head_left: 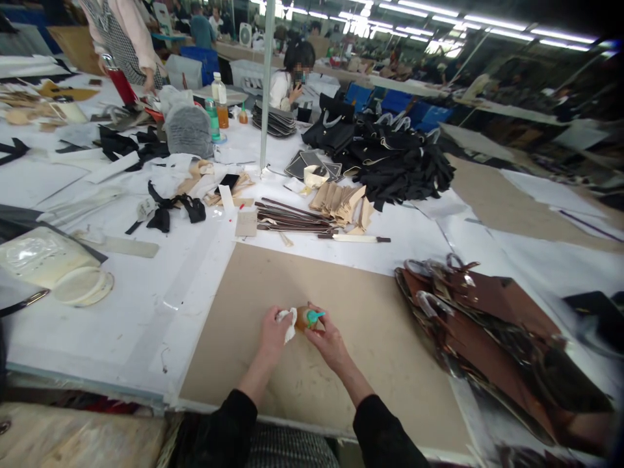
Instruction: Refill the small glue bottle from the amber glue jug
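My right hand point(325, 335) is wrapped round a small squeeze bottle point(303, 318) of amber liquid with a green nozzle cap. The nozzle points to the right. In my left hand point(274, 330) is a crumpled white tissue point(289, 325), pinched close against the bottle's left side; whether it touches the bottle I cannot tell. Both hands are above a brown board point(244, 279) on the white table. Beyond the board lie dark brown straps point(295, 218) and a pile of folded beige pieces point(340, 203).
Brown leather bags point(487, 312) are stacked at the right. Black pieces point(390, 156) heap up behind, near a metal pole point(267, 84). A round lid point(82, 286) lies at the left. One person point(292, 78) sits across the table; another point(127, 45) stands far left.
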Demonstrator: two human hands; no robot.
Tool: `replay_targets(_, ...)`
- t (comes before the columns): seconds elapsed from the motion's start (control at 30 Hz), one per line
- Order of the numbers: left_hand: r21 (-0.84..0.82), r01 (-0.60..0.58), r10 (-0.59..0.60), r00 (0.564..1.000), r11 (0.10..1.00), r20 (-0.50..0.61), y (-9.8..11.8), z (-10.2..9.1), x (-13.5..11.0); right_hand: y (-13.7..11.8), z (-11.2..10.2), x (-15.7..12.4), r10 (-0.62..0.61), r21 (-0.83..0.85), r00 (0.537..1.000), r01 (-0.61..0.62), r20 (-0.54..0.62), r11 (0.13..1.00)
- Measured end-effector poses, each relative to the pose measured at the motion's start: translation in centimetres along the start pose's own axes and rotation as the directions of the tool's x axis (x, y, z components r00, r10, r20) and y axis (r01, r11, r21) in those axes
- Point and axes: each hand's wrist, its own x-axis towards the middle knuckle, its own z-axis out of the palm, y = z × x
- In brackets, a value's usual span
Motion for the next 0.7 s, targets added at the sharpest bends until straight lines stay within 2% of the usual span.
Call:
replay_targets(0.13,-0.024,0.016,-0.017,1.0,1.0,-0.022,-1.0,1.3,-1.9,0.3,0.0,0.0,0.029,0.008,1.0,-0.029,0.001,1.0)
replay_targets(0.23,0.008,0.002,-0.002,0.999,1.0,-0.053,-0.7,1.6,-1.7,0.3,0.0,-0.1,0.026,0.001,1.0,-0.026,0.002,1.0)
replay_targets(0.37,0.01,-0.001,0.002,0.998,1.0,-0.057,0.0,1.1,-0.8,0.0,0.0,-0.3,-0.005,0.008,1.0,0.005,-0.012,1.0)
replay_targets(0.53,-0.063,0.1,-0.101,0.995,0.993,-0.022,0.0,0.4,-0.7,0.4,0.1,-0.2,-0.018,0.036,0.999,0.02,-0.041,0.999)
replay_targets(0.7,0.018,0.023,-0.023,1.0,1.0,0.008,0.4,1.2,-1.1,1.2,0.0,-0.1,-0.024,0.038,0.999,0.026,-0.045,0.999)
